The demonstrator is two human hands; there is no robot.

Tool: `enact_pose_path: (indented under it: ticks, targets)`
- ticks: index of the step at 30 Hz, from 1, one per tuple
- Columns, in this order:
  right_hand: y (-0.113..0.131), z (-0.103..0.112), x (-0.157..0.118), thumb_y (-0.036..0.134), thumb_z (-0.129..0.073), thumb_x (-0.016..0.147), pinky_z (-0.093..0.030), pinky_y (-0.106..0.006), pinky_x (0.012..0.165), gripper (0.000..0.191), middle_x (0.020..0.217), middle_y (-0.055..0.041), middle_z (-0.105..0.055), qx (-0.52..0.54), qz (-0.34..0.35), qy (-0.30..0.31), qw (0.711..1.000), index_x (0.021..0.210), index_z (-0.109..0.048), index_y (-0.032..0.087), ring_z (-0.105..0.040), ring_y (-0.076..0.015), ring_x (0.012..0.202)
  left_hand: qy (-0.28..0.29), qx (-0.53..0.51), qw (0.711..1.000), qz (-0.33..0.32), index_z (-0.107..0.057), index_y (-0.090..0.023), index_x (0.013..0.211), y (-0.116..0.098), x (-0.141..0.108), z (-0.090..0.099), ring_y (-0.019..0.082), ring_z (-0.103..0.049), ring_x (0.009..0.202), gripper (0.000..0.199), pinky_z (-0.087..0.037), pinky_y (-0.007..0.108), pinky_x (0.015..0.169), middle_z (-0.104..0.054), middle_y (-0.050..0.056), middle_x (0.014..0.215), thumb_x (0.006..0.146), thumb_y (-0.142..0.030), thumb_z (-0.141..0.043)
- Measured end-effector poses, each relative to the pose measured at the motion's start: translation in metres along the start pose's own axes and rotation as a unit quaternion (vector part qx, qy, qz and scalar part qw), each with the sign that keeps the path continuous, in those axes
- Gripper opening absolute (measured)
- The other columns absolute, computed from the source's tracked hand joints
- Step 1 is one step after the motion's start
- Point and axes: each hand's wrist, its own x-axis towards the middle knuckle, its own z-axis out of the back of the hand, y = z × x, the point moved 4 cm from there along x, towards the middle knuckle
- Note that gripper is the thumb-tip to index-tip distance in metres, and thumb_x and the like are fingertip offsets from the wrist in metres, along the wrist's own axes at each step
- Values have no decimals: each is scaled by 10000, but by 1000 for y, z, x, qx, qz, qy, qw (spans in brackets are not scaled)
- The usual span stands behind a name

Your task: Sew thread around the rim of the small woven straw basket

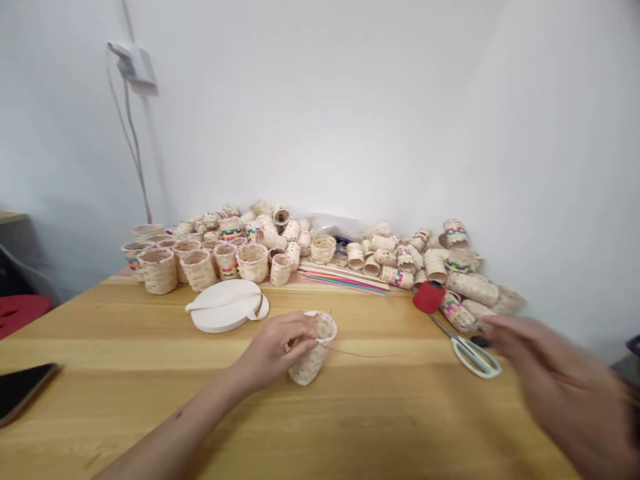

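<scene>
My left hand (287, 343) is closed on the rim of a small woven basket (307, 368), which leans on the table with its mouth up. Pink-and-white binding runs around that rim. A thin reddish thread (360, 354) stretches from the rim toward the right until it is too faint to follow. Out at the right, my right hand (555, 373) is blurred, its thumb and fingers pinched together. Whatever lies in the pinch cannot be made out. Near its fingertips lie scissors (473, 353) with pale handles.
Several upright woven baskets (159, 270) stand at the back left, beside a white roll of strip (227, 303). Coloured sticks (345, 281), a red object (429, 297) and a pile of small baskets (473, 287) lie farther right. A phone (25, 390) rests at the left edge.
</scene>
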Motion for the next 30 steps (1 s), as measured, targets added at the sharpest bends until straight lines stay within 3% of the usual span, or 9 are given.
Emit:
enact_pose_path:
  ticks: [2, 5, 8, 18, 30]
  targets:
    - [28, -40, 10, 308, -399, 987, -484, -309, 707, 248, 923, -70, -623, 93, 82, 67, 990, 976, -639, 246, -597, -178, 843, 20, -16, 1000, 6, -640, -147, 781, -1, 1, 1, 142, -574, 755, 149, -406, 227, 709, -634, 39, 789, 881, -160, -531]
    - [68, -92, 19, 212, -389, 983, -454, -287, 616, 265, 810, -55, -585, 178, 126, 137, 966, 988, -653, 215, -556, -171, 738, 50, -31, 998, 10, -632, -154, 787, -3, 2, 4, 148, -576, 804, 165, -406, 228, 743, -638, 43, 831, 896, -160, -509]
    - [89, -119, 22, 182, -416, 974, -440, -283, 652, 230, 813, -46, -583, 244, 127, 178, 945, 1041, -636, 197, -534, -170, 755, 72, -40, 996, 18, -634, -162, 810, -3, 4, 7, 145, -573, 802, 164, -404, 222, 739, -638, 38, 843, 904, -165, -500]
    - [91, -136, 31, 100, -428, 945, -365, -249, 628, 288, 810, -18, -523, 254, 166, 277, 912, 991, -669, 252, -492, -145, 764, 83, -53, 995, 26, -620, -161, 824, 1, 4, 5, 132, -551, 776, 178, -390, 216, 722, -606, 23, 824, 926, -203, -480]
    - [93, -138, 26, 69, -394, 939, -375, -251, 631, 326, 814, -20, -516, 307, 157, 275, 898, 990, -665, 243, -493, -142, 760, 82, -59, 995, 25, -624, -159, 821, -1, 3, 4, 138, -547, 749, 194, -401, 221, 687, -589, 33, 811, 923, -214, -469]
